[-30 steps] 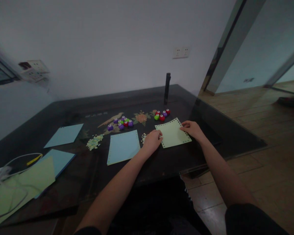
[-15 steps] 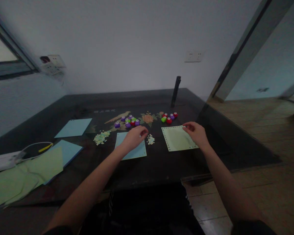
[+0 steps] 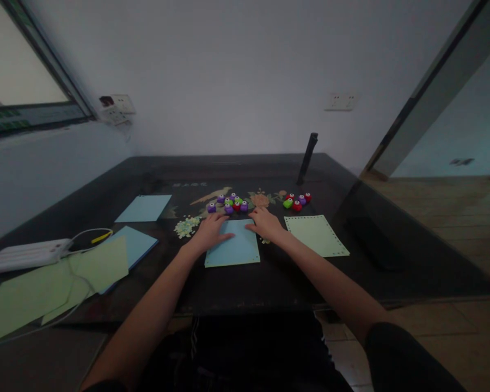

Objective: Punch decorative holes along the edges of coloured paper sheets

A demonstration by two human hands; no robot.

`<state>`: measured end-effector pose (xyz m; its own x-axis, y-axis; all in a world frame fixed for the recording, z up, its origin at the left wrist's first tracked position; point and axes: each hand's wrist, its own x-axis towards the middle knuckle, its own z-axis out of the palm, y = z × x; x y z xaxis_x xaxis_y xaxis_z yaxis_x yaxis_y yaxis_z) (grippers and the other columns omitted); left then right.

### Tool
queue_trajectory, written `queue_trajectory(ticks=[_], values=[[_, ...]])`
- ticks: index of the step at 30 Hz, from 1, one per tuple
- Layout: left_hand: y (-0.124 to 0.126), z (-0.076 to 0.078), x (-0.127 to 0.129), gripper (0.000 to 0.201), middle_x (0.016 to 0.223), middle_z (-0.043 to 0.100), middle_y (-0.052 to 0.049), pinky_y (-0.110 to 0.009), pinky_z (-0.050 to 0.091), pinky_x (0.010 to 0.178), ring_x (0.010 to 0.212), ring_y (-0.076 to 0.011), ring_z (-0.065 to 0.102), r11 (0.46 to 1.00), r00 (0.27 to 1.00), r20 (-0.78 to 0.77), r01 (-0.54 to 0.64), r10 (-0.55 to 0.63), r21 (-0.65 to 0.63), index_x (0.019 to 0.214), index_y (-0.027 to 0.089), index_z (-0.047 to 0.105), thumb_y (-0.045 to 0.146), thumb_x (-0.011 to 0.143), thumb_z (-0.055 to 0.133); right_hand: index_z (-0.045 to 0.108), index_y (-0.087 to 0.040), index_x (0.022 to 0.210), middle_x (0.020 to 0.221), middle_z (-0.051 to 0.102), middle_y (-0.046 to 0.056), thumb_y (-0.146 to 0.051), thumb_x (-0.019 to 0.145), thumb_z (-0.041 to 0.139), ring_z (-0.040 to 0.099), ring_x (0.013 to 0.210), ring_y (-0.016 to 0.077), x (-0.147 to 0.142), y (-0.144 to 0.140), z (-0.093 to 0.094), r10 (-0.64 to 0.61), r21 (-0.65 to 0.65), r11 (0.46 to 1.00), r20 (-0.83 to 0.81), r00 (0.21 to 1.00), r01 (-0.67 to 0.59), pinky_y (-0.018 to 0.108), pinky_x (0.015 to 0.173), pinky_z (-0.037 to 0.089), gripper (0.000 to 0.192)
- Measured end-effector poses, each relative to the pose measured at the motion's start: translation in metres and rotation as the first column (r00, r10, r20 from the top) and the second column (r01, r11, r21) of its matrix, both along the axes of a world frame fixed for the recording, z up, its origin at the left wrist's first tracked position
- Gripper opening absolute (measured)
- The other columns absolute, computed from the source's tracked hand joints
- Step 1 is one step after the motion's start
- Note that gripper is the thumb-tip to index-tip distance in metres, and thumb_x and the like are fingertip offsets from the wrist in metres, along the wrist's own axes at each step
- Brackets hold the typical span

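Blue sheet (image 3: 233,249), frame centre: plain, unpunched, flat; my left hand (image 3: 209,231) and right hand (image 3: 267,224) rest open-palmed on its top corners.

Matt blue paper sheet (image 3: 233,247) on glossy dark table (image 3: 269,277); shiny plastic punches (image 3: 228,205).

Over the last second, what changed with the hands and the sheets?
Both hands left the green sheet. The left hand and then the right hand moved left onto the blue sheet and rest flat on it. The green sheet lies free; the punches and other papers stayed put.
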<state>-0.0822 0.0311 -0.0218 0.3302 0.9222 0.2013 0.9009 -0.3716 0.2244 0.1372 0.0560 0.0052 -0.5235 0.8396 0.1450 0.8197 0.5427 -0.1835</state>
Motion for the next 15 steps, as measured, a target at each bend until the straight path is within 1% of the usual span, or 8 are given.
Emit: queue_trajectory(ticks=[4,9,12,14,15], values=[[0.001,-0.001,-0.002,0.059,0.115,0.053,-0.014,-0.041,0.040,0.091,0.107,-0.0289,0.049,1.000,1.000,-0.016,0.006,-0.006,0.005,0.120,0.017,0.054,0.052,0.073,0.060,0.064,-0.015,0.105,0.113,0.055,0.016,-0.041,0.082,0.058,0.047,0.110,0.0293,-0.003,0.001,-0.008,0.009,0.046,0.999,0.030,1.000,-0.010,0.039,0.085,0.044,0.035],[0.000,0.000,-0.001,0.055,0.110,0.053,-0.014,-0.042,0.040,0.090,0.105,-0.0298,0.049,1.000,1.000,0.011,-0.001,0.001,0.010,0.114,0.017,0.057,0.051,0.071,0.062,0.065,-0.019,0.101,0.107,0.058,0.014,-0.037,0.081,0.061,0.048,0.106,0.0288,-0.002,-0.004,-0.012,-0.015,0.083,0.996,-0.034,0.999,0.018,0.038,0.082,0.044,0.028],[-0.002,0.003,0.001,0.052,0.108,0.053,-0.012,-0.042,0.040,0.089,0.104,-0.0293,0.049,1.000,1.000,0.027,-0.008,0.007,0.025,0.111,0.019,0.056,0.050,0.070,0.065,0.064,-0.020,0.100,0.107,0.058,0.012,-0.031,0.079,0.063,0.050,0.105,0.0266,-0.003,-0.006,-0.012,-0.024,0.097,0.995,-0.118,0.993,0.035,0.037,0.083,0.043,0.024],[-0.002,0.006,0.003,0.050,0.107,0.054,-0.011,-0.041,0.040,0.088,0.104,-0.0288,0.049,0.999,0.999,0.032,-0.019,0.017,0.046,0.107,0.018,0.056,0.047,0.067,0.068,0.063,-0.020,0.096,0.104,0.060,0.009,-0.024,0.077,0.065,0.052,0.102,0.0243,-0.002,-0.003,-0.012,-0.046,0.081,0.995,-0.224,0.974,0.065,0.035,0.083,0.043,0.020],[-0.002,0.007,0.004,0.049,0.105,0.055,-0.010,-0.040,0.040,0.087,0.103,-0.0283,0.050,0.998,0.999,0.035,-0.023,0.022,0.052,0.105,0.018,0.055,0.045,0.066,0.069,0.063,-0.020,0.093,0.099,0.061,0.008,-0.022,0.075,0.065,0.054,0.098,0.0230,-0.002,-0.001,-0.013,-0.066,0.047,0.995,-0.293,0.954,0.083,0.034,0.082,0.043,0.017]])
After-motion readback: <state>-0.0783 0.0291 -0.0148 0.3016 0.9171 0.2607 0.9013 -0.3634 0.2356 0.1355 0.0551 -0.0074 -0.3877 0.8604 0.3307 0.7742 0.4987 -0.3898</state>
